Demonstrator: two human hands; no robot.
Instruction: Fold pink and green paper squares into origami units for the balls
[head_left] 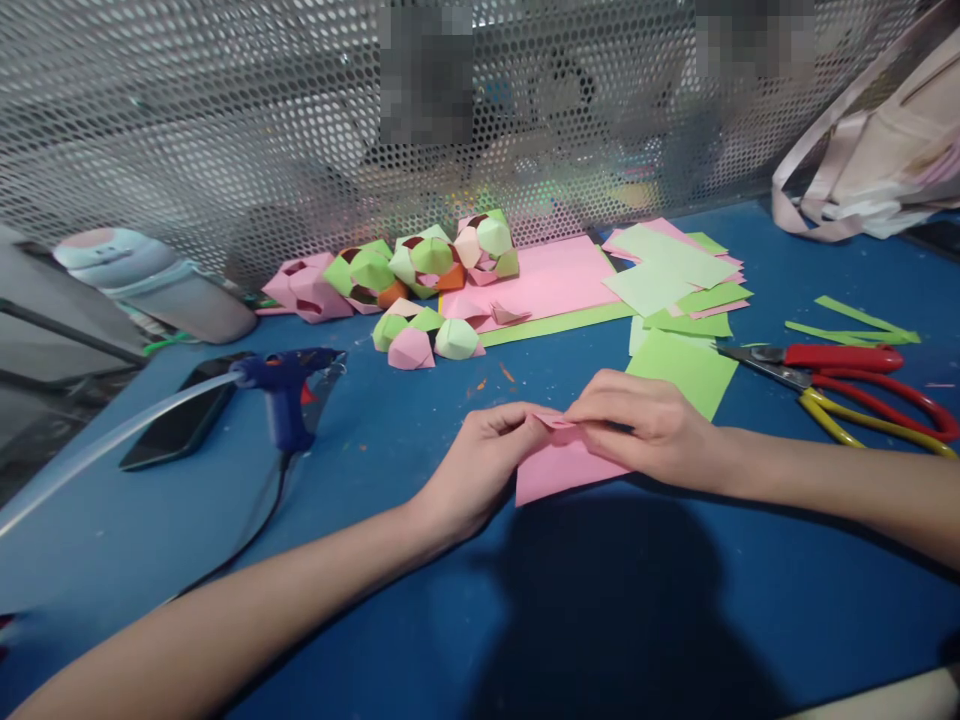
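A small pink paper sheet (pixel 559 470) lies on the blue table (pixel 450 620) in front of me. My left hand (pixel 480 470) pinches its upper left edge with curled fingers. My right hand (pixel 652 425) presses down on its upper right part, fingers closed over the fold. The two hands meet at the top edge of the paper, where a small flap is turned up.
Folded pink and green paper shapes (pixel 424 270) sit at the back by a perforated metal screen. Pink and green sheets (pixel 675 280) lie right of them. Red and yellow scissors (pixel 855 385) are at right, a blue glue gun (pixel 289 390) and a phone (pixel 184 415) at left.
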